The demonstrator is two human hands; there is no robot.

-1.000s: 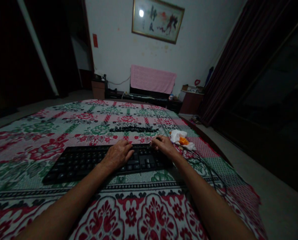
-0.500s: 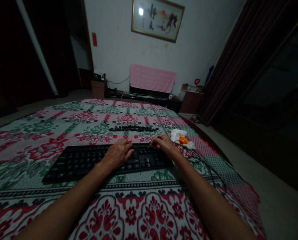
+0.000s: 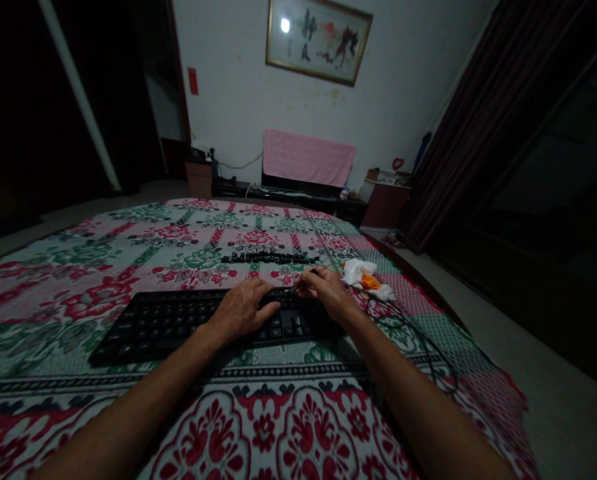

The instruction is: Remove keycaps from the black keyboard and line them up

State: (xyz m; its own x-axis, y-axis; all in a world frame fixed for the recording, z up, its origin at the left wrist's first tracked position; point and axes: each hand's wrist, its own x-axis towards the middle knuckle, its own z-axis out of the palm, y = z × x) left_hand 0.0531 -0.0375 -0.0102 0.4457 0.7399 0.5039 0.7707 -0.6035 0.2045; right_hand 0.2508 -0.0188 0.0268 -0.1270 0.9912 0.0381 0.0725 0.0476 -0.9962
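Thumb and fingers of the right hand (image 3: 325,291) are pinched together on a slim dark object (image 3: 315,270), too small and dim to identify, over the far edge of the keyboard (image 3: 163,321). The left hand (image 3: 243,308) lies palm down across the middle keys, thumb spread away from the fingers, apparently gripping nothing and steadying the board. Compared with a moment ago, the right fingertips have slid a little left and the left thumb reaches further right, so the two hands are nearer each other, though still apart. That suggests the fine work has shifted to a spot slightly further left on the board, with the left hand coming in to support it.

The keyboard lies lengthwise across the bench, roughly in line with its far edge, on a patterned cloth (image 3: 258,373). Beyond it, towards that edge, small black pieces (image 3: 271,257), probably keycaps, form a row. Just beside the right hand, near the bench's right edge, sits a crumpled white and orange bundle (image 3: 362,272); a black cable (image 3: 431,350) loops nearer.
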